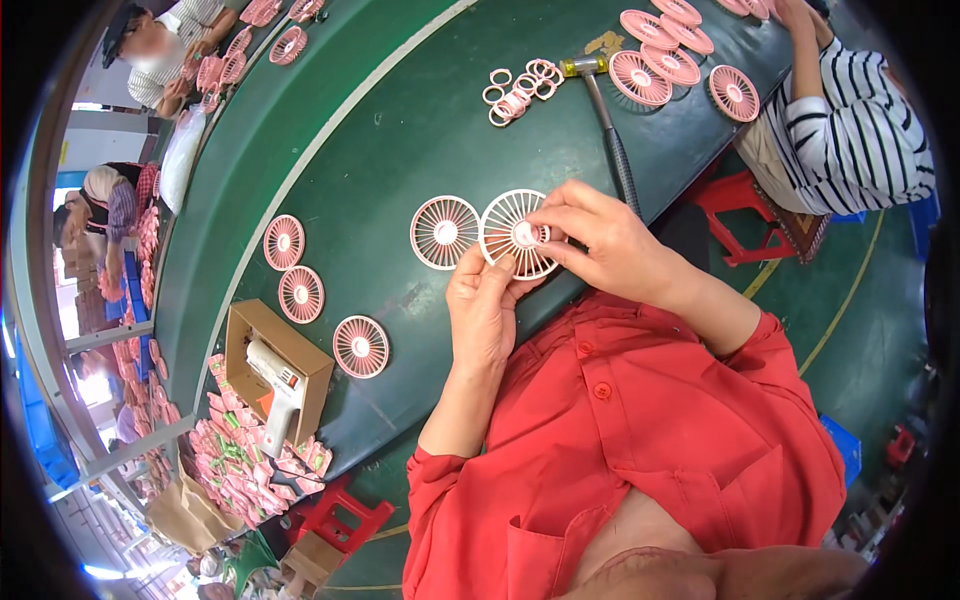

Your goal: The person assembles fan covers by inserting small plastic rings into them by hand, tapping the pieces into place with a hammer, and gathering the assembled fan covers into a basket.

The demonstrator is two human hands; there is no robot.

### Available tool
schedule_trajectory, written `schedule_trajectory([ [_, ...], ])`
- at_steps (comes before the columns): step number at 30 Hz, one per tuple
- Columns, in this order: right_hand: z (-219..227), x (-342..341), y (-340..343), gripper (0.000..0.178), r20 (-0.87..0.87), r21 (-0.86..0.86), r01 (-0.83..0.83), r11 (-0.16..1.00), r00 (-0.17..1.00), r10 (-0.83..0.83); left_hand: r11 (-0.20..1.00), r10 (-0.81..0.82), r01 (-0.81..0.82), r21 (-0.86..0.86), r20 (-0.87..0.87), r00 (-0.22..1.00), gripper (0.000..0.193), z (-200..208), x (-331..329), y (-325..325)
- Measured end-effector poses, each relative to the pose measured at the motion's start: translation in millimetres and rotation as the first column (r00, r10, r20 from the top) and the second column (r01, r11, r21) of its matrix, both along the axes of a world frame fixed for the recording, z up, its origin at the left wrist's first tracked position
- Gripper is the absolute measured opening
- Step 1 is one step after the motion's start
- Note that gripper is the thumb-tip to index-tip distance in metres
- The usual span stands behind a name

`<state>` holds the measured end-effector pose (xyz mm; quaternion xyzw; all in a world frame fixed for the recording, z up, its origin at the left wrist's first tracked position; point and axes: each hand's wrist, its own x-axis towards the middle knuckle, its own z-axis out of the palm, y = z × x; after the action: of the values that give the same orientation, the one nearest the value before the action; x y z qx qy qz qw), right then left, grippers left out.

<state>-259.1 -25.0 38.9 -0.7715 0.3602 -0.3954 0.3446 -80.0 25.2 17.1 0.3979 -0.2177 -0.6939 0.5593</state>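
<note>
Your left hand (483, 305) holds a pale-pink, round, spoked plastic grille (522, 232), a matching grille (446, 232) just beside it at nine o'clock, while your right hand (605, 235) pinches what looks like a small pale ring (541, 235), which could drop if your fingertips slip.

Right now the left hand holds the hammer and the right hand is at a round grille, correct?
Not quite: the head view shows the left hand holding that grille, while the hammer lies on the table. The right hand is indeed at it.

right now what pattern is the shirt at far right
The shirt is white with dark stripes; head view.
</note>
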Motion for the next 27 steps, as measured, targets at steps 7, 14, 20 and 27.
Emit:
schedule_trajectory([
  [7, -3, 7, 5, 0.022, -0.066, -0.176, 0.040, 0.984, 0.996, -0.052, 0.999, 0.016, -0.010, -0.054, 0.114, 0.993, 0.023, 7, -5, 4],
  [14, -1, 7, 6, 0.021, -0.090, -0.148, 0.038, 0.988, 0.995, -0.052, 0.997, 0.061, -0.054, -0.061, 0.118, 0.991, 0.021, -6, -8, 9],
  [20, 0, 5, 5, 0.020, -0.061, -0.129, 0.025, 0.991, 0.998, -0.033, 0.987, 0.098, -0.059, -0.151, 0.264, 0.959, 0.017, -4, -11, 12],
  [27, -7, 9, 5, 0.024, -0.023, -0.101, 0.040, 0.994, 0.999, -0.042, 0.962, 0.139, -0.040, -0.270, 0.360, 0.923, 0.014, -1, -12, 14],
])
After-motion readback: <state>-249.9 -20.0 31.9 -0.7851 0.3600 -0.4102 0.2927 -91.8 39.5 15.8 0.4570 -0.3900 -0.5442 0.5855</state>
